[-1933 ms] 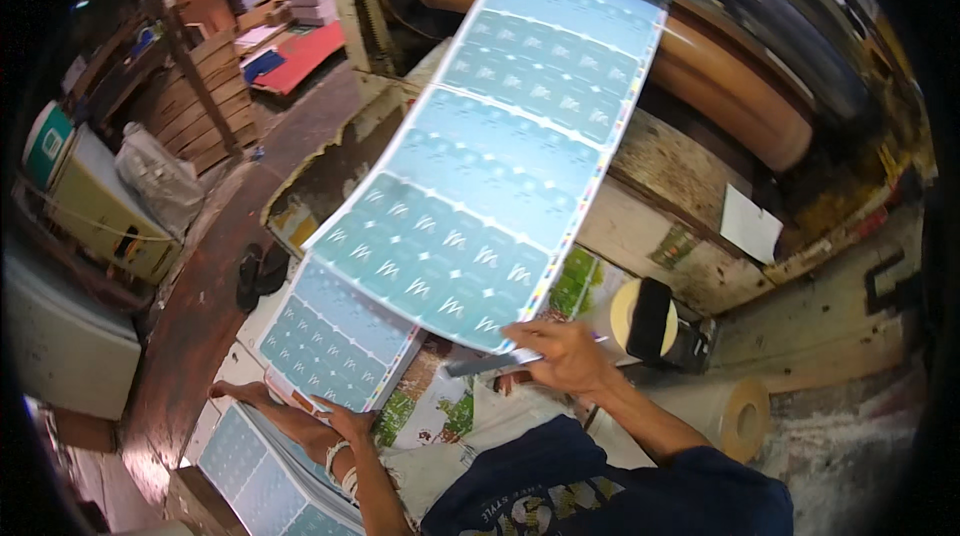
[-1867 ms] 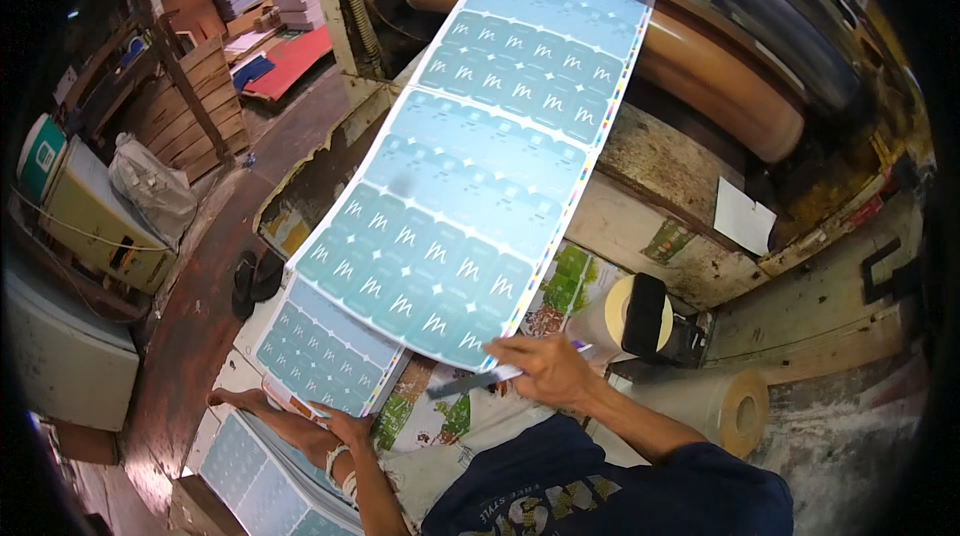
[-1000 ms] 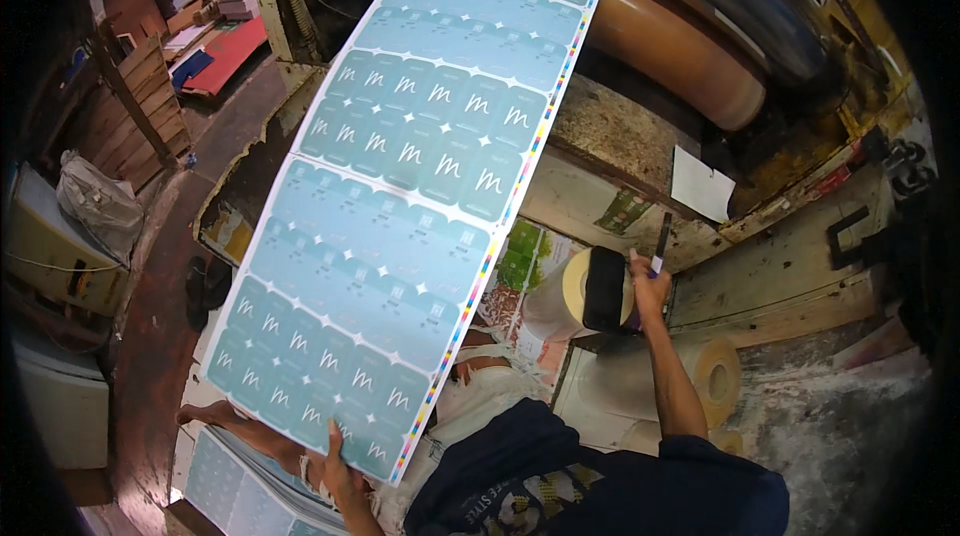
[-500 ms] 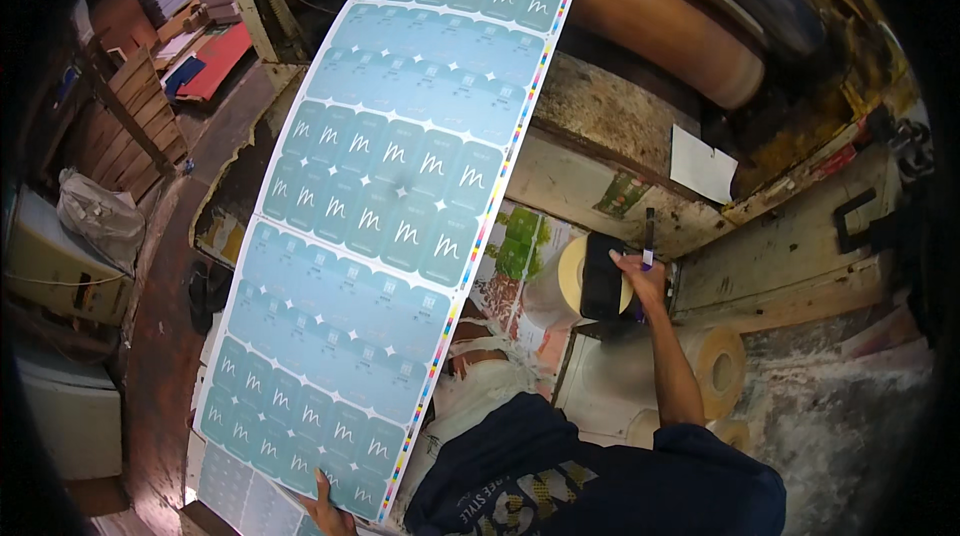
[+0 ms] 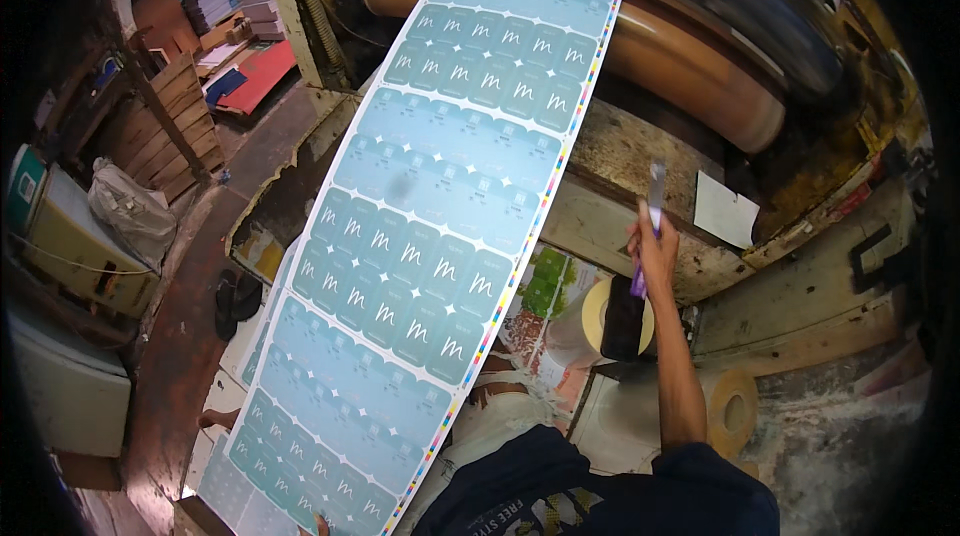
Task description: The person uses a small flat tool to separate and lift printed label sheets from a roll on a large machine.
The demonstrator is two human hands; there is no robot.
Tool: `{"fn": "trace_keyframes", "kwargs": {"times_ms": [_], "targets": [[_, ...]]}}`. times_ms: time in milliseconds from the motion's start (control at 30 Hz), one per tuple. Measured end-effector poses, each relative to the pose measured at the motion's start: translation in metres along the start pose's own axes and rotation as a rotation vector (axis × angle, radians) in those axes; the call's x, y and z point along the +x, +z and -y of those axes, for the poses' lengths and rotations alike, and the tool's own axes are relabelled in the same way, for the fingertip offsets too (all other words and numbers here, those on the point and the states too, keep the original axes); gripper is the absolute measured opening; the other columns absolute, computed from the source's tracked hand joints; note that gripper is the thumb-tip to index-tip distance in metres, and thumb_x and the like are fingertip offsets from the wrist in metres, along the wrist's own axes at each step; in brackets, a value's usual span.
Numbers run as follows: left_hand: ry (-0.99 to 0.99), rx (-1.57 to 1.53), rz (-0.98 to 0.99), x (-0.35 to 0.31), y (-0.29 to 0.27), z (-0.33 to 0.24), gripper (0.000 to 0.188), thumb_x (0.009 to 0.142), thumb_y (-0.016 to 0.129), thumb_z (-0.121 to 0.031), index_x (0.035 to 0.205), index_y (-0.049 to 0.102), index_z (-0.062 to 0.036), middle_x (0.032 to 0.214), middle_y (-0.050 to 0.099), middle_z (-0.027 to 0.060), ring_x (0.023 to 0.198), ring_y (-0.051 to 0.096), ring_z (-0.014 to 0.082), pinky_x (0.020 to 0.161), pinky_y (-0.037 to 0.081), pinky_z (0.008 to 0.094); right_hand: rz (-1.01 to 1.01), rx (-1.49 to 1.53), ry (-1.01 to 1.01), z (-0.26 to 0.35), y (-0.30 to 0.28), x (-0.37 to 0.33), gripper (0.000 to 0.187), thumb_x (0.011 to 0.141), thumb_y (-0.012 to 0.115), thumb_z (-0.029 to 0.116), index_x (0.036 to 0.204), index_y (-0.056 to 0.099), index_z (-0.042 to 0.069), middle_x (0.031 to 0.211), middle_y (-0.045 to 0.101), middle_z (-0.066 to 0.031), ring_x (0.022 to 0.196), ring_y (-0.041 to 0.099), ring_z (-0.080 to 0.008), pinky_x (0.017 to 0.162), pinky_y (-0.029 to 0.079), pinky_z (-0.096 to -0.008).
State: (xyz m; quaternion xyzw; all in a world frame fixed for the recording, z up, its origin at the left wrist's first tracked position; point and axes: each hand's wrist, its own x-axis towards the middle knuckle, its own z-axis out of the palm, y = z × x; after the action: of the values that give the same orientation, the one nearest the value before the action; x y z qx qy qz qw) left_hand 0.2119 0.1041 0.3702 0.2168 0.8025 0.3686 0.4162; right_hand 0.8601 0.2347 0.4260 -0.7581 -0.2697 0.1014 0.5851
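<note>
A long printed sheet [image 5: 410, 226], with rows of teal and pale blue cards, slopes from the rollers down toward me. My left hand [image 5: 320, 524] pinches its lower edge. Only a fingertip or thumb shows on top of the print; the other fingers are hidden beneath. Right of the sheet, my right hand [image 5: 657, 254] is closed around a cutter knife [image 5: 638, 281] with a purple handle, its metal end pointing up and away. Below that hand, a flat black rectangular thing [image 5: 624, 321] rests against a pale roll [image 5: 590, 326].
A brown roller [image 5: 690, 76] and a dark shiny roller [image 5: 740, 6] cross the far side. A white paper [image 5: 726, 208] lies on the machine ledge. More film rolls [image 5: 730, 411] sit at lower right. Sandals [image 5: 238, 298] and a plastic bag [image 5: 130, 201] are left.
My right hand has lifted off the black thing and moved up and away with the cutter knife. The view has shifted, and my left hand shows less at the lower edge.
</note>
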Motion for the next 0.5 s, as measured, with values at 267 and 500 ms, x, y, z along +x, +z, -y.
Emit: {"fn": "trace_keyframes", "kwargs": {"times_ms": [267, 500], "targets": [[-0.018, 0.005, 0.078, 0.022, -0.022, 0.039, 0.092, 0.083, 0.074, -0.036, 0.149, 0.021, 0.002, 0.142, 0.039, 0.0237, 0.123, 0.045, 0.0309, 0.098, 0.045, 0.0435, 0.338, 0.154, -0.06, 0.033, 0.061, 0.041, 0.045, 0.1, 0.051, 0.028, 0.135, 0.048, 0.001, 0.069, 0.059, -0.0041, 0.045, 0.05, -0.0076, 0.038, 0.038, -0.0223], [-0.113, 0.166, 0.077, 0.055, -0.063, 0.105, 0.094, 0.083, 0.074, -0.034, 0.152, 0.016, -0.0036, 0.138, 0.043, 0.0248, 0.103, 0.055, 0.0274, 0.079, 0.051, 0.0365, 0.047, -0.097, -0.376, 0.005, 0.07, 0.012, 0.039, 0.092, 0.063, 0.015, 0.129, 0.056, 0.003, 0.072, 0.061, -0.0052, 0.051, 0.054, -0.0099, 0.042, 0.039, -0.0256]]}}
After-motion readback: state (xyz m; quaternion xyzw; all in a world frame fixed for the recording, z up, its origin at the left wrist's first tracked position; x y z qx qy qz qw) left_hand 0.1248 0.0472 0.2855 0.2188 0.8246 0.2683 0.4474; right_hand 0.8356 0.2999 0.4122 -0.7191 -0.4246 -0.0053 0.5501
